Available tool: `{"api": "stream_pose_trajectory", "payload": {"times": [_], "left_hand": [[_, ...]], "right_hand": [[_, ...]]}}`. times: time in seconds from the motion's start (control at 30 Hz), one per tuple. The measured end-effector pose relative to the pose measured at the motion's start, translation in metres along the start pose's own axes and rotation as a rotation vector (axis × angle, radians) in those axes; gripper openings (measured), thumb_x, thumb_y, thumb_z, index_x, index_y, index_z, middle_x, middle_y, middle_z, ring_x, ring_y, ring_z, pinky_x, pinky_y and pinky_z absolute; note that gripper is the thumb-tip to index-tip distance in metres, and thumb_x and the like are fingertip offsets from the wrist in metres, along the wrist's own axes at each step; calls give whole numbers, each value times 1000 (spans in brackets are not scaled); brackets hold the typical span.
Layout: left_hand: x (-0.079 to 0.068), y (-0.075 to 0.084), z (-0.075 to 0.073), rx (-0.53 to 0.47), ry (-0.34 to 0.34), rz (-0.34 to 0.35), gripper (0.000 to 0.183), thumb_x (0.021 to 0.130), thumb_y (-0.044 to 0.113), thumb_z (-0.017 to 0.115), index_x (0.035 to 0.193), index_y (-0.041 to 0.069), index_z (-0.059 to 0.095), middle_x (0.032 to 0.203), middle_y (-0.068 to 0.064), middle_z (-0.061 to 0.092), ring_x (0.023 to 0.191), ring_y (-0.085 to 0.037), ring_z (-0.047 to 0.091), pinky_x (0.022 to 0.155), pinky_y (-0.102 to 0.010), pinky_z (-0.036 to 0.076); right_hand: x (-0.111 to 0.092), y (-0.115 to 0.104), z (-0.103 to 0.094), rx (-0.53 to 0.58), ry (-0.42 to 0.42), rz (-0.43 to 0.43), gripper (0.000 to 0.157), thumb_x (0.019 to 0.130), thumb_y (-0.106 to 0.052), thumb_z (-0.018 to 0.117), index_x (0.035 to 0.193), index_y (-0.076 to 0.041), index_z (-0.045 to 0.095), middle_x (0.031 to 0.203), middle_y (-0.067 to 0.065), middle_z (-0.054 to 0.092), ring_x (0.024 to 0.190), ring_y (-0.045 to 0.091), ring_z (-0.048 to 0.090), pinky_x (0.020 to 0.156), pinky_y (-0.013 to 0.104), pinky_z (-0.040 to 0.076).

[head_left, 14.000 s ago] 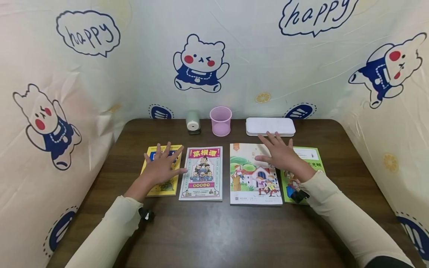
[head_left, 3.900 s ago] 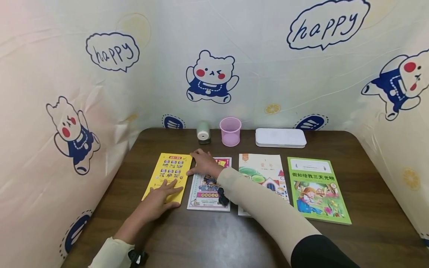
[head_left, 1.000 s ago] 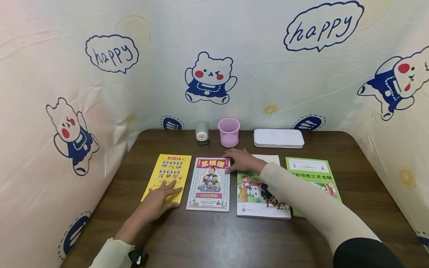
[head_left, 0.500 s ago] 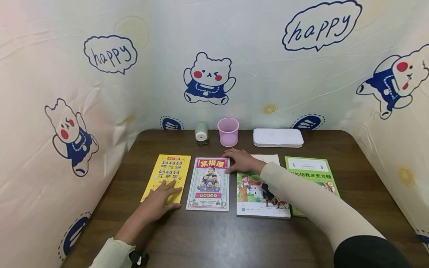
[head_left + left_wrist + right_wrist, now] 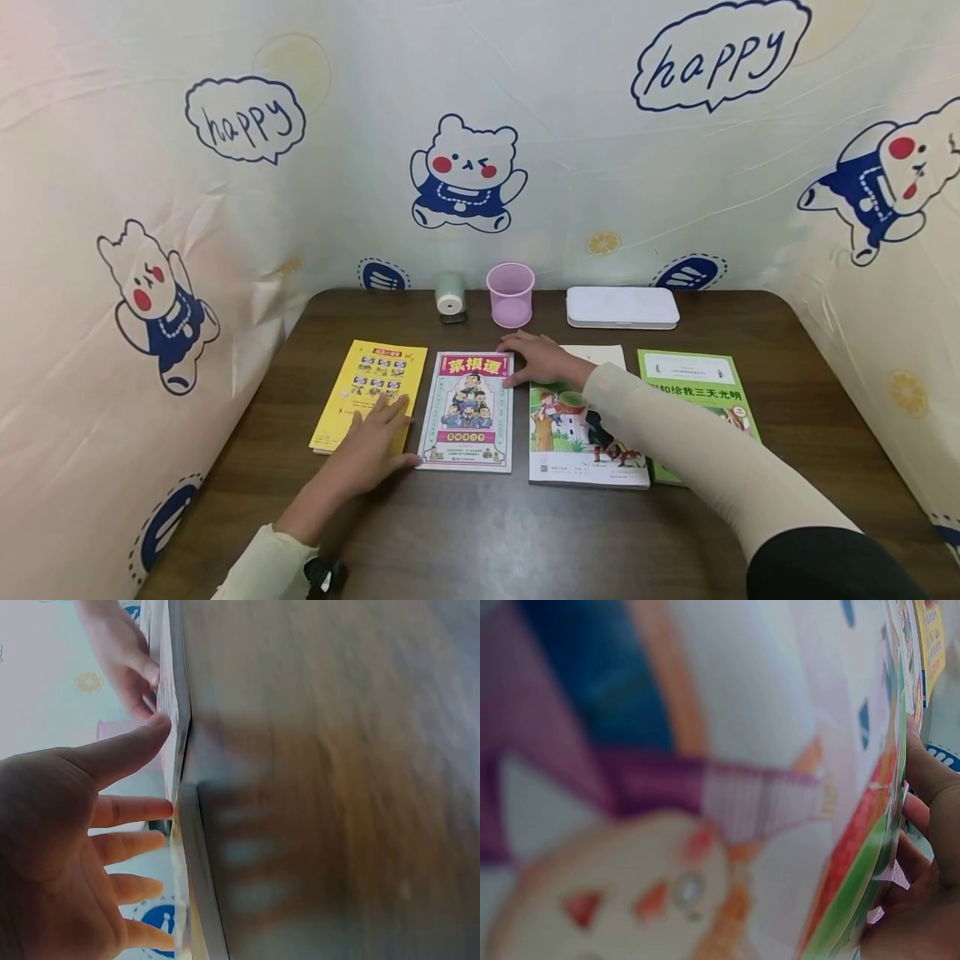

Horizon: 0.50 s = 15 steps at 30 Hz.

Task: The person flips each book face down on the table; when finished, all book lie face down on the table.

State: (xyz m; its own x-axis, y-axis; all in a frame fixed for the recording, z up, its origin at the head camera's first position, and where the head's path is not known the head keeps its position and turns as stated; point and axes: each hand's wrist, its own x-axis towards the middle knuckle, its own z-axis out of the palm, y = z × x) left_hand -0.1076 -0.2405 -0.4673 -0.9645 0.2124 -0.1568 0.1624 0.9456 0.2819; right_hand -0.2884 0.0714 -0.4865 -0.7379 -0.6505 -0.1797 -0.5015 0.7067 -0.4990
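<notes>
My left hand (image 5: 367, 450) lies with spread fingers over the lower right part of a yellow book (image 5: 378, 375), its thumb at the lower left corner of a thin book with a pink title band (image 5: 467, 417). In the left wrist view, this thumb (image 5: 139, 750) meets the book's edge. My right hand (image 5: 547, 362) is at the upper right corner of the pink-titled book, thumb by the right side and forefinger by the top. Under the right wrist lies a white picture book (image 5: 558, 467), partly covered by the sleeve. A green book (image 5: 701, 375) is partly hidden behind the arm.
Along the back of the brown table (image 5: 465, 533) stand a small green-and-white device (image 5: 450, 296), a pink cup (image 5: 512, 296) and a white flat case (image 5: 622, 308). A printed curtain (image 5: 337, 167) surrounds the table on its back and sides.
Earlier the yellow book showed a blue-titled cover; it now shows another side. My right hand went from it to the pink-titled book. Just now the left hand shifted right, the yellow book slightly left.
</notes>
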Motion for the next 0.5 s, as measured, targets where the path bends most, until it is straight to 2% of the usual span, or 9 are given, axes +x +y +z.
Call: {"api": "stream_pose_trajectory", "payload": {"times": [0.1,0.27,0.5], "left_hand": [[3,5,3,6,-23,21,76,85,48,83,146,10,58,167,-11,34,158,-40,13,120,-71,11],[6,12,7,-9,-75,52,84,85,53,80,154,16,49,166,-12,35,158,-40,11,122,-70,8],[8,17,10,-13,-114,51,88,82,56,81,155,19,48,166,-15,34,158,-41,8,124,-67,8]], "right_hand": [[-1,0,0,2,3,-1,70,90,-47,78,149,-19,53,166,9,35,154,32,30,126,61,14],[-2,-2,-1,6,4,0,70,90,-47,79,149,-18,53,166,10,35,153,35,30,125,62,15],[-1,-1,-2,-9,-1,1,71,90,-48,78,149,-18,53,166,10,35,154,34,29,125,61,16]]}}
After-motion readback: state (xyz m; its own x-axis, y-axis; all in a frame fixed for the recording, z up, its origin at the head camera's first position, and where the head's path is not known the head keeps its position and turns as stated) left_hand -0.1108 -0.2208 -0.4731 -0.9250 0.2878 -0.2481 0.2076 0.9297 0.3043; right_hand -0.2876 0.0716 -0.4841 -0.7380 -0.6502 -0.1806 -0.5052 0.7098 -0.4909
